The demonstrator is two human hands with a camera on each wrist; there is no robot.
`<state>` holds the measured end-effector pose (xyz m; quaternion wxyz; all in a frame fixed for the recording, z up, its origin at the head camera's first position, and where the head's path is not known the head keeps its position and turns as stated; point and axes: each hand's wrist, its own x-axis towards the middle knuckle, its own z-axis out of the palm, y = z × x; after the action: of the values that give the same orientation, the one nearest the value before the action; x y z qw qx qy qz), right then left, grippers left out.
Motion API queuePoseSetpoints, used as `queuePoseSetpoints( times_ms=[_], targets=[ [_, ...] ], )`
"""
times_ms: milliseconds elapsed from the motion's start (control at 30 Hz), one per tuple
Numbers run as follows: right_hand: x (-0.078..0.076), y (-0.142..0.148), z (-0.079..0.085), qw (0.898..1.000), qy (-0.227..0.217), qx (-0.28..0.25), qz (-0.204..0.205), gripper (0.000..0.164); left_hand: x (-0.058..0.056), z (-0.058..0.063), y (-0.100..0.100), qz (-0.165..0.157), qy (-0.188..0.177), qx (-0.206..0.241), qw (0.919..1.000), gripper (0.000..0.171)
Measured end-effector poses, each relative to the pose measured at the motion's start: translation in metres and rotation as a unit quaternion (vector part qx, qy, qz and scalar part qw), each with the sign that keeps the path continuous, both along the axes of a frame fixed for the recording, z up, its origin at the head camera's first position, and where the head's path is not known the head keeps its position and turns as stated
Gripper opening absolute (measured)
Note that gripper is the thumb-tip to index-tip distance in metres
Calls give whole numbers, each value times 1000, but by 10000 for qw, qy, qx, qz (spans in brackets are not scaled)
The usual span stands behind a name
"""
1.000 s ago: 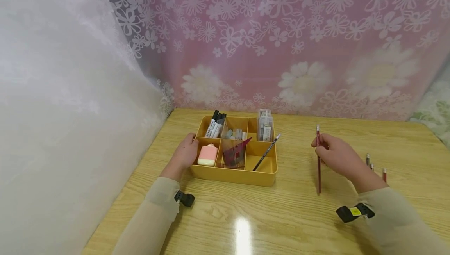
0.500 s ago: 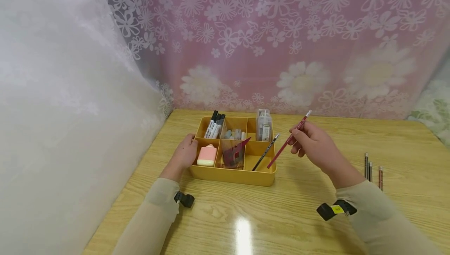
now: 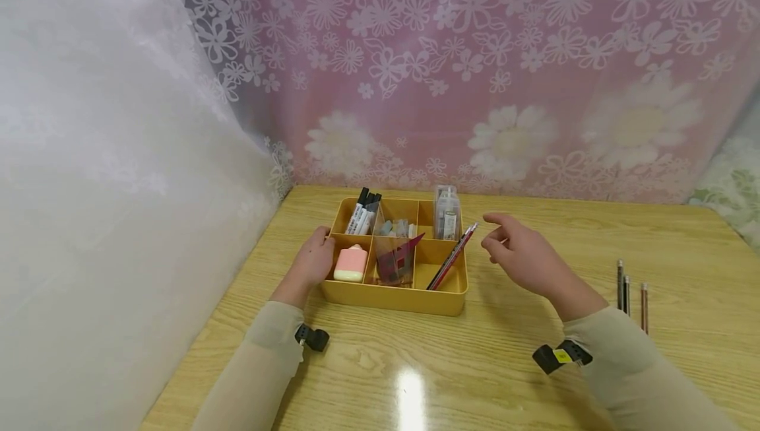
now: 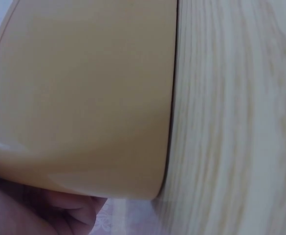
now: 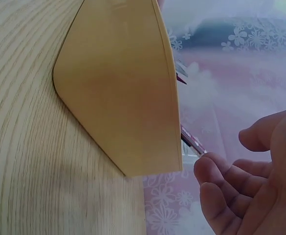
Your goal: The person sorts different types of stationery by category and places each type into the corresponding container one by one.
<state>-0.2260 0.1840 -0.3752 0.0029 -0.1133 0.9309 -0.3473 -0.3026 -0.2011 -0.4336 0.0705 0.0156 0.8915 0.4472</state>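
A yellow divided organizer tray (image 3: 392, 297) sits on the table. My left hand (image 3: 312, 257) grips its left side, fingers bent at the wall; in the left wrist view part of this hand (image 4: 64, 213) shows beside the tray's wall (image 4: 84, 98). Two pencils, a dark red one (image 3: 456, 254) and a black one, lean together in the front right compartment, eraser ends up over the rim. Just right of them my right hand (image 3: 522, 253) hovers with fingers loosely parted and nothing held. The right wrist view shows its fingertips (image 5: 209, 169) near the pencils' ends.
Other compartments hold black-capped markers (image 3: 359, 216), a pink bottle-shaped item (image 3: 351, 263), a magenta piece in clear plastic (image 3: 394, 265) and clear cases (image 3: 446, 214). Several pencils (image 3: 627, 294) lie on the table at right. A floral curtain (image 3: 415, 88) hangs behind.
My right hand has carried the red pencil left to the tray and let go of it in the front right compartment beside the black pencil. The left hand has stayed put.
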Motion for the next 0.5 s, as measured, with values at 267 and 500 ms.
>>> queuePoseSetpoints(
  times_ms=[267, 500],
  targets=[
    [6, 22, -3, 9985, 139, 510, -166, 52, 1, 2, -1, 17, 8, 59, 10000, 47],
    [3, 56, -17, 9964, -17, 786, -303, 53, 1, 0, -1, 61, 15, 84, 9999, 46]
  ],
)
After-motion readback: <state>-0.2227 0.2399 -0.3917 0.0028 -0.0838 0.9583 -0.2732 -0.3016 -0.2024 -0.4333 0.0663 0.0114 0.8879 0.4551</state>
